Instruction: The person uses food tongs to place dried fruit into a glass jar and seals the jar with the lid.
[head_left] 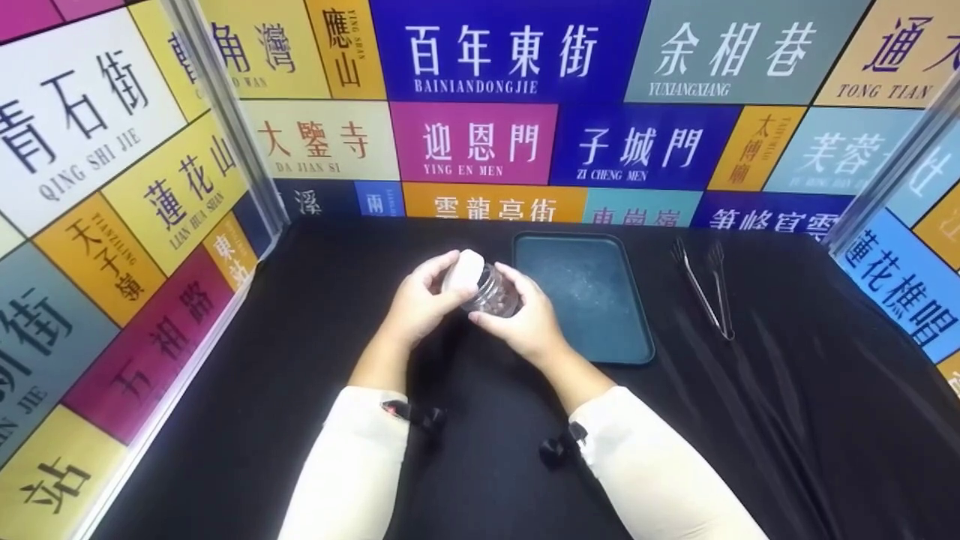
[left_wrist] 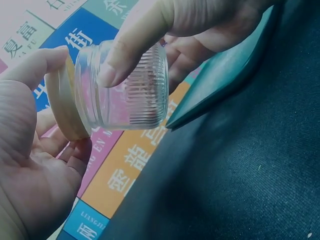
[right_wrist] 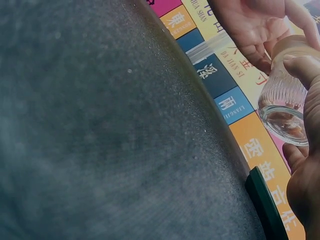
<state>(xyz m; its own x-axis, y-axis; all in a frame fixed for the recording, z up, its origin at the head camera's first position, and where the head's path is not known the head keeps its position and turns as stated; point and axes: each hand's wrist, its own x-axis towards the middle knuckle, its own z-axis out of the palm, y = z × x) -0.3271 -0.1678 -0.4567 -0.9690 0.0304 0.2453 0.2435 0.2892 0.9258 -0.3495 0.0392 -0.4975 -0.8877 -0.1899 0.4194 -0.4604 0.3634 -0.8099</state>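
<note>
A clear ribbed jar is held tilted on its side above the black cloth, left of the tray. My right hand grips its body, thumb on the near side and fingers behind. With my left hand I hold a pale round lid by its edge at the jar's mouth. In the left wrist view the lid stands at a slant to the threaded neck, and whether they touch is hard to tell. Small brownish pieces show inside the jar in the right wrist view.
A dark teal tray lies behind and right of the hands. Farther right are metal tongs, spread apart on the black tablecloth. Panels with coloured street-name signs stand at the back and both sides.
</note>
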